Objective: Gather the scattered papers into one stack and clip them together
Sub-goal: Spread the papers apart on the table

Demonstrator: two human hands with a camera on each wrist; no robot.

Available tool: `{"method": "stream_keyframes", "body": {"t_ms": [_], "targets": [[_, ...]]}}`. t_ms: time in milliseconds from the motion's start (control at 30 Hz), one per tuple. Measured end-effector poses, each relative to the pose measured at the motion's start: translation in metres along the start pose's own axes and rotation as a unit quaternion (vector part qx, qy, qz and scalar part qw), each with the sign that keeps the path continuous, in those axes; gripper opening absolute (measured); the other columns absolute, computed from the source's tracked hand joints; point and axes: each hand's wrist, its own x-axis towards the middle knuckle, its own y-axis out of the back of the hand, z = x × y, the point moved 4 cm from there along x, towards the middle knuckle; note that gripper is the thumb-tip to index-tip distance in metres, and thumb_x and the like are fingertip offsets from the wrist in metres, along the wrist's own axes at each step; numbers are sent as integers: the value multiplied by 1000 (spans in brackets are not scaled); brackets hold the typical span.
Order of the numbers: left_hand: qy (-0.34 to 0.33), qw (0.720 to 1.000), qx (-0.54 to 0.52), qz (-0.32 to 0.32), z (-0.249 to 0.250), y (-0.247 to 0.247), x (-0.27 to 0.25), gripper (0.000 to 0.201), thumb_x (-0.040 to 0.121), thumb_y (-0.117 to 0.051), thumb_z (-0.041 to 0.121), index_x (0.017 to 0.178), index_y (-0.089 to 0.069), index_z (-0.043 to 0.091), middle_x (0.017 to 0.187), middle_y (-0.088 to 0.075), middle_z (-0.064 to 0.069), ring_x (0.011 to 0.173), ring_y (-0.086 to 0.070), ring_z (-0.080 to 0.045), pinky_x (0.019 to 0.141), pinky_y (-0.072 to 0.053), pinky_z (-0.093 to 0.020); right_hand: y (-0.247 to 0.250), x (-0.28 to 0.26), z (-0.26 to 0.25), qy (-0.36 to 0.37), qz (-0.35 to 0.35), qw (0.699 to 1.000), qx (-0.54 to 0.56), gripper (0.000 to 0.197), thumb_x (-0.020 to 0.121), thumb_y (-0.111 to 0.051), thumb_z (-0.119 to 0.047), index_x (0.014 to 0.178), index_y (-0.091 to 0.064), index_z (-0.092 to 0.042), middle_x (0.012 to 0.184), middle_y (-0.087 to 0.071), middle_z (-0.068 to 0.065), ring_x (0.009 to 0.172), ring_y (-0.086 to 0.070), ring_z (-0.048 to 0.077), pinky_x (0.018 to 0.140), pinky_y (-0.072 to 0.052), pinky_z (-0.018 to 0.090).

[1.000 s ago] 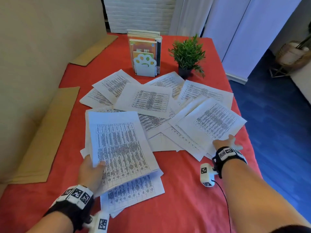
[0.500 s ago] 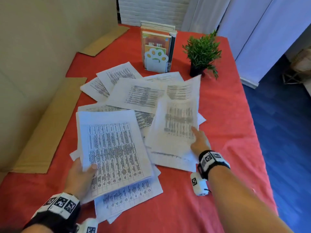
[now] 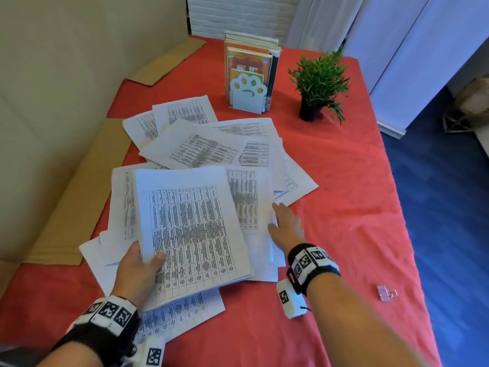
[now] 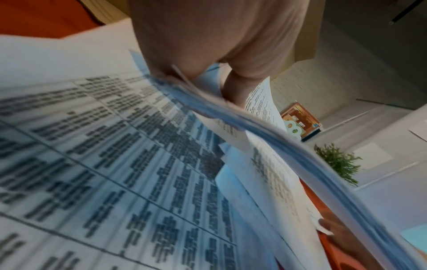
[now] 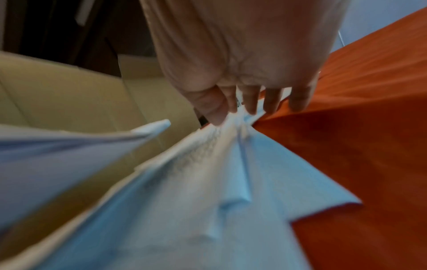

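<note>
My left hand [image 3: 137,268] grips the near left corner of a thick stack of printed papers [image 3: 190,234], thumb on top, lifting it slightly off the sheets below. In the left wrist view the left hand [image 4: 219,45] holds the stack's edge [image 4: 289,146]. My right hand [image 3: 285,226] rests with straight fingers on loose sheets [image 3: 254,207] just right of the stack. In the right wrist view its fingers [image 5: 251,104] press on white paper [image 5: 208,182]. More sheets [image 3: 201,149] lie scattered behind. A pink binder clip [image 3: 385,293] lies on the red tablecloth [image 3: 344,207], right of my right wrist.
A book holder with books [image 3: 248,75] and a small potted plant [image 3: 317,83] stand at the table's far end. Cardboard strips [image 3: 79,202] lie along the left edge by the wall. The table's right edge drops to a blue floor [image 3: 449,207].
My right hand has swept the right-side sheets leftward until they lie against the stack. My left hand keeps its hold. The binder clip has come into view.
</note>
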Motion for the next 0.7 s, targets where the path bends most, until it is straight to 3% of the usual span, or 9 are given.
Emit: {"method": "stream_keyframes", "body": {"t_ms": [67, 100, 167, 200, 267, 333, 433, 567, 700], "targets": [[-10, 1000, 10, -6, 10, -10, -2, 19, 89, -60, 11, 106, -55, 19, 96, -66, 1, 92, -64, -22, 84, -48, -38, 5, -9, -3, 2, -2, 995, 98, 55, 96, -48, -28, 147, -28, -25, 155, -27, -1, 143, -24, 20, 118, -21, 45], [-21, 1000, 20, -8, 16, -16, -3, 17, 89, -60, 12, 105, -55, 17, 94, -66, 2, 90, -63, -23, 82, -47, -37, 5, -15, -3, -16, -31, 981, 190, 54, 96, -49, -31, 146, -29, -26, 148, -38, 0, 137, -35, 18, 114, -29, 41], [-38, 998, 37, -16, 30, -33, -7, 17, 89, -59, 14, 106, -54, 17, 93, -65, 2, 89, -63, -23, 82, -47, -36, -1, -27, -2, -67, -101, 936, 332, 53, 92, -56, -34, 139, -31, -32, 129, -55, 2, 112, -58, 18, 97, -46, 37], [-48, 998, 40, -25, 37, -43, -10, 18, 90, -59, 15, 107, -54, 17, 94, -65, 2, 89, -63, -22, 83, -49, -37, -3, -32, 0, -78, -113, 931, 339, 53, 88, -60, -35, 135, -35, -29, 124, -59, 5, 103, -63, 21, 91, -51, 38], [-66, 995, 41, -55, 53, -68, -18, 22, 91, -57, 19, 113, -52, 17, 98, -65, 2, 90, -64, -20, 84, -52, -38, 4, -39, 11, -60, -67, 956, 278, 41, 83, -61, -29, 121, -49, -18, 115, -65, 9, 95, -66, 25, 84, -55, 39], [-61, 993, 19, -99, 64, -92, -25, 39, 92, -55, 27, 129, -44, 21, 111, -62, 4, 100, -62, -17, 90, -50, -38, 28, -43, 26, -56, 22, 962, 265, 16, 87, -57, -13, 103, -56, -16, 97, -68, 8, 81, -66, 24, 67, -55, 28], [-30, 987, -19, -160, 67, -118, -28, 61, 94, -49, 34, 147, -20, 31, 138, -38, 13, 125, -40, -10, 109, -33, -39, 80, -42, 59, -73, 129, 963, 223, 15, 88, -55, -4, 100, -60, -11, 87, -66, 7, 75, -62, 22, 62, -49, 23], [-58, 984, 132, -109, 54, -118, -14, 72, 90, -57, 28, 149, -16, 24, 157, -20, -1, 143, -23, -22, 116, -23, -44, 148, -35, 112, -128, 212, 955, 165, 24, 89, -54, -7, 112, -61, -4, 94, -65, 10, 82, -60, 24, 71, -43, 27], [-59, 967, 245, -29, 42, -99, 1, 71, 87, -61, 22, 147, -24, 14, 153, -28, -12, 138, -31, -32, 113, -28, -48, 193, -24, 150, -155, 261, 949, 91, 23, 85, -53, -5, 105, -63, -3, 90, -62, 13, 83, -57, 28, 72, -39, 29]]}}
